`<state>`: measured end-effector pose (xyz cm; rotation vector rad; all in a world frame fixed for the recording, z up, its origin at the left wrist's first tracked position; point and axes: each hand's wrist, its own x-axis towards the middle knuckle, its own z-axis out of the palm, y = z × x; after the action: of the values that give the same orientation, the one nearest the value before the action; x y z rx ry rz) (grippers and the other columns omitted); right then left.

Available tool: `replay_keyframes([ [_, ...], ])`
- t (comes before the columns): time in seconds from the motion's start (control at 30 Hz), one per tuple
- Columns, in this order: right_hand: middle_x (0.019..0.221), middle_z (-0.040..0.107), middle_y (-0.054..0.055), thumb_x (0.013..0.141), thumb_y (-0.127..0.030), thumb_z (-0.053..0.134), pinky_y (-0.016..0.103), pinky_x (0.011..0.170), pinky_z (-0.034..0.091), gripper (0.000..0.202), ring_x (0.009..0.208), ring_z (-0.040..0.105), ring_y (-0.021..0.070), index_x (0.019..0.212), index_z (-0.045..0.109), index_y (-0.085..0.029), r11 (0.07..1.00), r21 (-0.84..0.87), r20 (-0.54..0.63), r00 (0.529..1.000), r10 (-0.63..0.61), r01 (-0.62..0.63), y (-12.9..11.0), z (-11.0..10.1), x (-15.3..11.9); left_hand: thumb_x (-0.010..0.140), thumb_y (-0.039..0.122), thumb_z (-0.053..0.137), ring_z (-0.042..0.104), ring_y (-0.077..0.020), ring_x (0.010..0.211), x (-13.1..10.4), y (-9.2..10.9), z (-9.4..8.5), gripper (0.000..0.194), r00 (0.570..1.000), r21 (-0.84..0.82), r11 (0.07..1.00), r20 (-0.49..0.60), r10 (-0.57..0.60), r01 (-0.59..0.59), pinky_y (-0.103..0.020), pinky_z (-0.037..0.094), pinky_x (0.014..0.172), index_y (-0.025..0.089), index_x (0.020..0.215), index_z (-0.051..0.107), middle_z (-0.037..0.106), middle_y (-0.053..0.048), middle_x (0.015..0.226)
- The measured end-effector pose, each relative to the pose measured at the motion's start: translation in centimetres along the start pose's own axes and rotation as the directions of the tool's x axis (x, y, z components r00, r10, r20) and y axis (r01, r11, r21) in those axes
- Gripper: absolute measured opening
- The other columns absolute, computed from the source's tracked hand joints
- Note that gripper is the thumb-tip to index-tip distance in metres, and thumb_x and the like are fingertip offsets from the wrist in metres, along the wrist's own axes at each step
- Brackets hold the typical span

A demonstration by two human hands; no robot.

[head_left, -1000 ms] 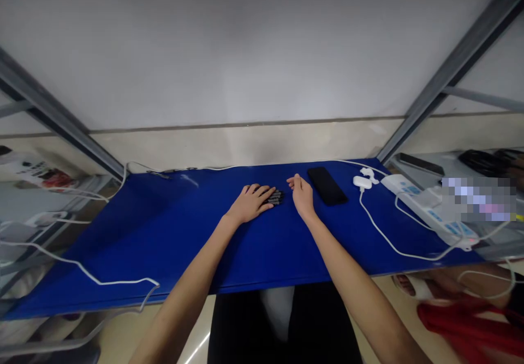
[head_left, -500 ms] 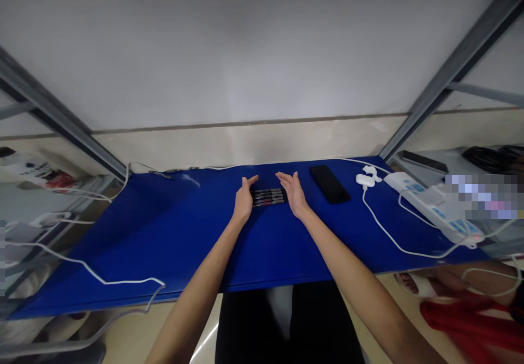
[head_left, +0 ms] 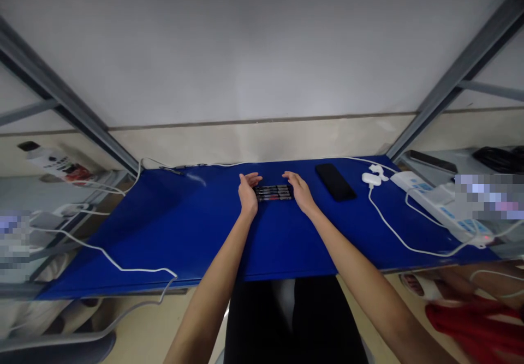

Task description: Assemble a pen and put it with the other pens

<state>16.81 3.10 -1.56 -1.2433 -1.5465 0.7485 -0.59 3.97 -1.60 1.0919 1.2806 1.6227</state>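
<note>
Several dark pens [head_left: 273, 193] lie side by side in a row on the blue tabletop [head_left: 180, 227], their long sides pointing left and right. At their left ends stands my left hand [head_left: 248, 194], on edge with its fingers stretched out. My right hand [head_left: 301, 192] is by the other ends, also on edge, fingers extended and palm turned inward. The left palm borders the pen ends closely; whether it touches them I cannot tell. A small gap shows between the right palm and the pens. Neither hand grips anything.
A black phone [head_left: 335, 182] lies right of my right hand. Beyond it are a white earphone case [head_left: 371, 179] on a cable and a white power strip [head_left: 442, 206]. A thin dark pen-like item [head_left: 172, 171] lies at the back left. A bottle [head_left: 57, 162] stands on the left neighbouring desk.
My right hand has eased slightly away from the pen ends, opening a small gap. The whole view has shifted a little, so everything appears further right.
</note>
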Motion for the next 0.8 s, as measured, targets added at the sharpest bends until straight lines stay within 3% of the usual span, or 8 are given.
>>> replay_keyframes([
  [0.1, 0.136, 0.054, 0.011, 0.095, -0.056, 0.038, 0.044, 0.11, 0.032, 0.05, 0.13, 0.045, 0.0267, 0.123, 0.062, -0.023, 0.944, -0.28, 0.123, 0.982, -0.145, 0.175, -0.5, -0.1, -0.9, 0.096, 0.058, 0.007, 0.068, -0.0208, 0.09, -0.3, 0.3, -0.4, 0.073, 0.999, 0.098, 0.995, -0.014, 0.033, -0.031, -0.037, 0.051, 0.086, 0.013, 0.1, 0.064, 0.072, -0.014, 0.093],
  [0.17, 0.143, 0.048, 0.01, 0.095, -0.052, 0.043, 0.046, 0.113, 0.028, 0.048, 0.136, 0.037, 0.0273, 0.132, 0.056, -0.025, 0.864, -0.411, 0.257, 0.946, -0.199, 0.293, -0.7, 0.0, -1.5, 0.097, 0.053, 0.012, 0.067, -0.0213, 0.094, -0.6, 0.5, -0.7, 0.065, 0.995, 0.291, 0.951, 0.011, 0.104, -0.103, -0.037, 0.05, 0.089, 0.015, 0.104, 0.064, 0.071, -0.013, 0.097],
  [0.27, 0.151, 0.038, 0.006, 0.099, -0.046, 0.034, 0.047, 0.116, 0.022, 0.049, 0.142, 0.027, 0.0247, 0.143, 0.044, -0.026, 0.777, -0.505, 0.362, 0.909, -0.205, 0.376, -0.8, 0.3, -2.0, 0.098, 0.045, 0.029, 0.059, -0.0242, 0.113, -1.2, 0.8, -0.9, 0.047, 0.943, 0.628, 0.704, 0.222, 0.247, -0.332, -0.04, 0.041, 0.101, 0.018, 0.114, 0.064, 0.066, -0.012, 0.118],
  [0.33, 0.153, 0.036, 0.006, 0.101, -0.043, 0.027, 0.046, 0.117, 0.019, 0.051, 0.143, 0.026, 0.0231, 0.147, 0.038, -0.025, 0.751, -0.545, 0.375, 0.91, -0.178, 0.372, -0.7, 0.6, -2.1, 0.097, 0.041, 0.034, 0.047, -0.0267, 0.129, -1.7, 0.7, -0.8, 0.043, 0.879, 0.718, 0.508, 0.4, 0.258, -0.476, -0.044, 0.035, 0.107, 0.019, 0.123, 0.061, 0.055, -0.012, 0.136],
  [0.4, 0.153, 0.035, 0.007, 0.101, -0.042, 0.023, 0.045, 0.117, 0.019, 0.052, 0.144, 0.025, 0.0225, 0.149, 0.035, -0.022, 0.734, -0.578, 0.375, 0.915, -0.149, 0.357, -0.6, 0.8, -2.1, 0.097, 0.038, 0.034, 0.035, -0.0283, 0.137, -2.1, 0.4, -0.5, 0.044, 0.834, 0.742, 0.384, 0.508, 0.213, -0.55, -0.047, 0.031, 0.11, 0.02, 0.131, 0.056, 0.044, -0.01, 0.147],
  [0.5, 0.154, 0.034, 0.009, 0.102, -0.04, 0.019, 0.045, 0.118, 0.018, 0.054, 0.144, 0.024, 0.0225, 0.148, 0.036, -0.017, 0.697, -0.622, 0.382, 0.915, -0.129, 0.358, -0.6, 1.1, -2.0, 0.099, 0.036, 0.028, 0.025, -0.0276, 0.143, -2.3, 0.0, 0.0, 0.047, 0.811, 0.763, 0.276, 0.566, 0.152, -0.584, -0.048, 0.027, 0.113, 0.022, 0.139, 0.048, 0.038, -0.007, 0.151],
  [0.63, 0.154, 0.033, 0.008, 0.101, -0.037, 0.015, 0.042, 0.118, 0.017, 0.056, 0.145, 0.021, 0.0209, 0.149, 0.034, -0.013, 0.648, -0.673, 0.393, 0.914, -0.095, 0.357, -0.9, 1.1, -1.9, 0.1, 0.036, 0.022, 0.019, -0.0253, 0.145, -2.2, 0.1, 0.3, 0.051, 0.816, 0.796, 0.178, 0.568, 0.11, -0.578, -0.044, 0.024, 0.115, 0.021, 0.143, 0.043, 0.035, -0.003, 0.153],
  [0.8, 0.155, 0.033, 0.006, 0.101, -0.034, 0.016, 0.04, 0.118, 0.018, 0.055, 0.145, 0.021, 0.019, 0.149, 0.033, -0.014, 0.631, -0.688, 0.404, 0.911, -0.077, 0.359, -1.2, 1.1, -1.8, 0.1, 0.035, 0.023, 0.027, -0.0249, 0.142, -2.4, 0.3, 0.5, 0.05, 0.834, 0.816, 0.17, 0.539, 0.117, -0.552, -0.043, 0.026, 0.115, 0.02, 0.141, 0.047, 0.044, -0.004, 0.148],
])
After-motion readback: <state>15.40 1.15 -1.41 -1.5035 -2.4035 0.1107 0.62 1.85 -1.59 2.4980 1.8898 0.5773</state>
